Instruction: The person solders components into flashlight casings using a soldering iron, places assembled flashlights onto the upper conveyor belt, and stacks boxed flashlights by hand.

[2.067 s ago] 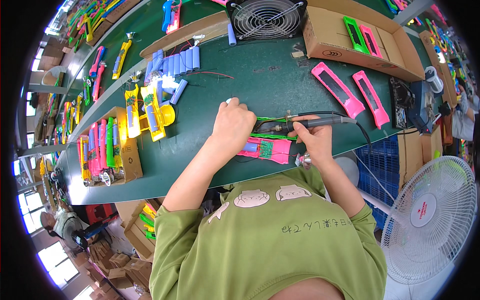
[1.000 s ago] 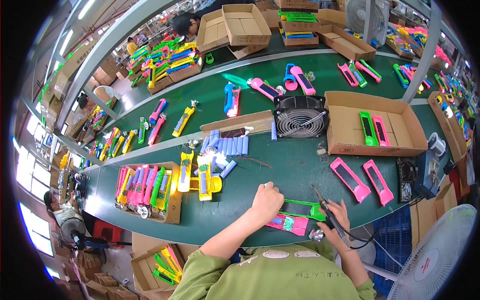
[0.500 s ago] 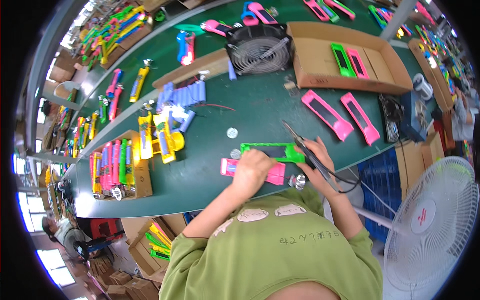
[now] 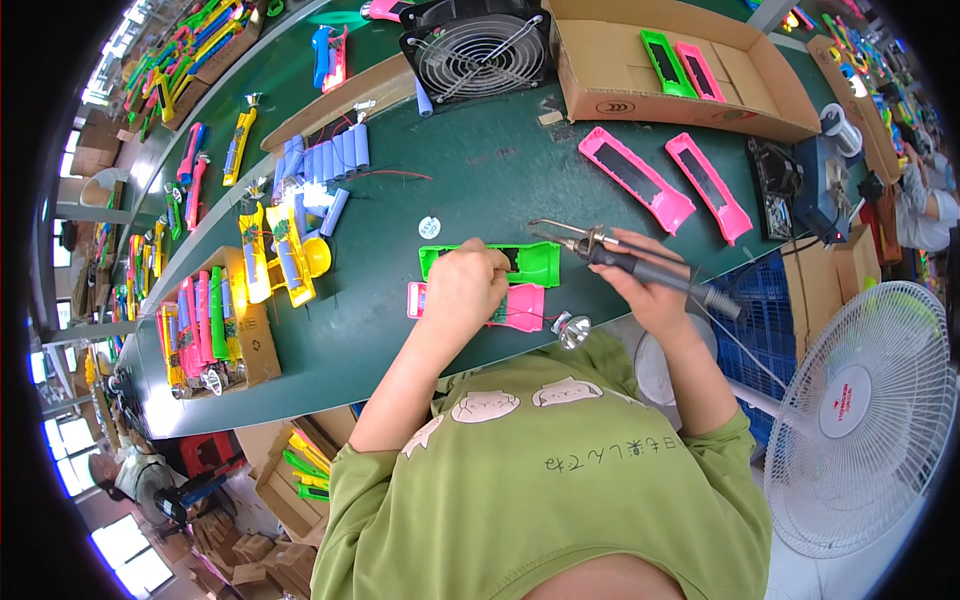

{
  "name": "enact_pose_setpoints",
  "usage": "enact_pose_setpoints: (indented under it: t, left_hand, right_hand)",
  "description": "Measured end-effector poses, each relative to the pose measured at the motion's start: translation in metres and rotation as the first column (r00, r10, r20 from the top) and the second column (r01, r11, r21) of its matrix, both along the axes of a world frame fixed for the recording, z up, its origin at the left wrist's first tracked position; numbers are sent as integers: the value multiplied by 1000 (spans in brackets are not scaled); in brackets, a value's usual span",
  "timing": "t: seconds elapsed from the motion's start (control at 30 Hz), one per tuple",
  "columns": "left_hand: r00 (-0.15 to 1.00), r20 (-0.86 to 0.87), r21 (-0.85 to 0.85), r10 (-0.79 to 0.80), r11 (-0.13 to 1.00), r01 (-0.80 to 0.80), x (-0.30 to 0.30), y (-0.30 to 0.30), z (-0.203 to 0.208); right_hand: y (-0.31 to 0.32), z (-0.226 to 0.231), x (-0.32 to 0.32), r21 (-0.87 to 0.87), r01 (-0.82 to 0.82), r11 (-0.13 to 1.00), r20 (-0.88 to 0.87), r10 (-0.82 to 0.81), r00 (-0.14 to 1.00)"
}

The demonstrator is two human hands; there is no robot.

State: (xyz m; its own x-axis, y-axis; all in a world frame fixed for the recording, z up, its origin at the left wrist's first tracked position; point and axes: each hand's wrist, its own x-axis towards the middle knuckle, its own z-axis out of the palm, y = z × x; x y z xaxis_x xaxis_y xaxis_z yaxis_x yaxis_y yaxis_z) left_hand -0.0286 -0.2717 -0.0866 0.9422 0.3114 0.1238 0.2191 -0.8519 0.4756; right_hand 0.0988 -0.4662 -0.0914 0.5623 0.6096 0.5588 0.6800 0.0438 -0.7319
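Observation:
My right hand (image 4: 648, 290) grips a soldering iron (image 4: 640, 268) with a grey handle. Its metal tip points left, above the right end of an open green flashlight casing (image 4: 541, 264). Over that casing's middle is my left hand (image 4: 466, 288), its fingers pinched together; whatever they hold is hidden. Directly below lies a pink casing (image 4: 526, 306) with a small circuit board and wires, partly covered by the left hand. A red wire leads from it to a shiny round lamp reflector (image 4: 571, 330) at the table's edge.
Two pink casings (image 4: 636, 182) lie farther right, below a cardboard box (image 4: 600, 85). A square metal fan (image 4: 480, 60) stands at the back. Blue cylindrical batteries (image 4: 335, 155) and yellow flashlights (image 4: 288, 255) are at left, near a filled box (image 4: 258, 335). A white fan (image 4: 850, 410) stands right.
My right hand has lifted off the green casing's right end, and the iron has swung from steep to nearly level, pointing left. My left hand has shifted up onto the green casing. The view has shifted too.

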Motion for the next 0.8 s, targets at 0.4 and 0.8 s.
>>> enact_pose_setpoints:
  t: [0.4,0.8]
  left_hand:
    - [1000,-9,-23,-15,1000,14,2,0,2]
    - [999,-20,0,-25,1000,25,3,0,1]
  right_hand:
    - [8,-22,-2,71,-71,995,-767,99,634]
    - [9,-23,-13,37,-21,999,-755,41,654]
